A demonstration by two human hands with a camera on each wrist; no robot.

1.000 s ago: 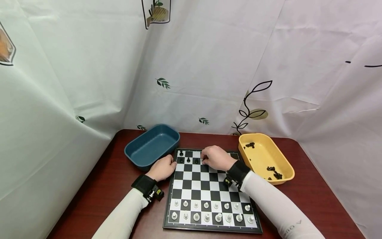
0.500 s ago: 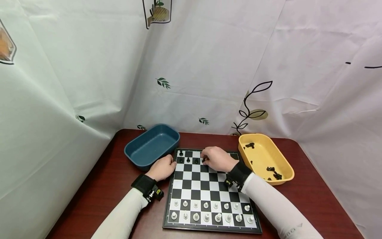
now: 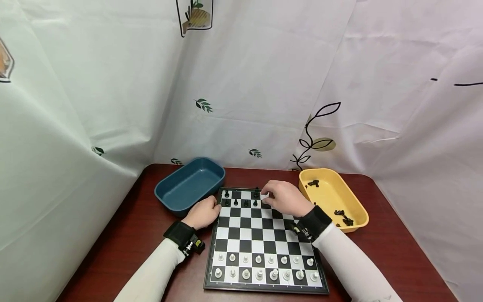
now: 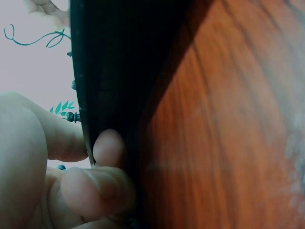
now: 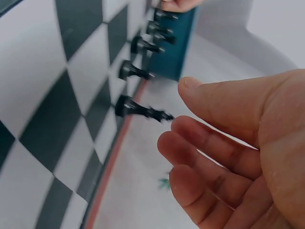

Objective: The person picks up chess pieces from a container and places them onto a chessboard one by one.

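The right hand [image 3: 286, 197] is open and holds nothing, just beside a black piece [image 3: 257, 193] on the chessboard [image 3: 264, 235]. The left hand [image 3: 203, 212] pinches the board's left edge.

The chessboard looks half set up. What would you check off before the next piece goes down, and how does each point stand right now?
1. Right hand free: ok; in the right wrist view its fingers are relaxed and hold nothing.
2. Tall black piece in the back row standing upright, clear of the hand: ok.
3. Left hand steadying the chessboard at its left edge: ok; the left wrist view shows fingers on the rim.
4. Black pieces left in the yellow tray: ok, several lie there.
5. White pieces undisturbed in the near two rows: ok.
6. Which kind the tall piece is: cannot tell.
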